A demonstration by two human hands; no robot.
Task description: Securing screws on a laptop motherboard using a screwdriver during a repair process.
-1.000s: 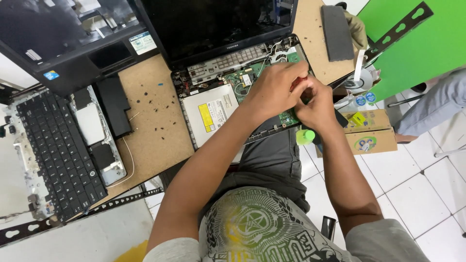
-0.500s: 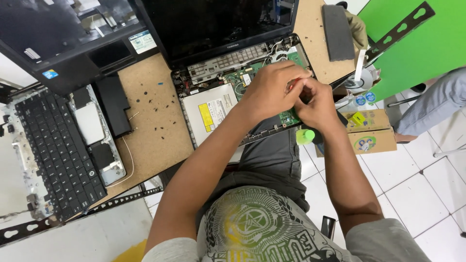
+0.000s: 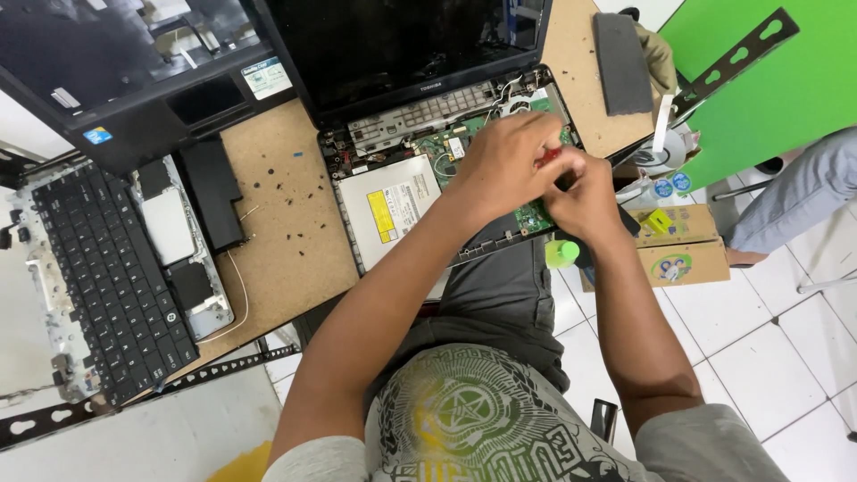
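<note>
Opened laptop (image 3: 420,170) on the particleboard bench (image 3: 286,223), green circuit board exposed; left hand (image 3: 504,165) and right hand (image 3: 585,196) pressed together over its right edge, fingers curled around a small red-handled tool (image 3: 549,156); loose keyboard (image 3: 107,277) well left of the laptop

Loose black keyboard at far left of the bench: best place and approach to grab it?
Grip the keyboard by its two long edges near mid-length, coming from above. It lies flat, keys up, long and thin, so an end grip would probably let it flex. Both hands are at the open laptop.
</note>
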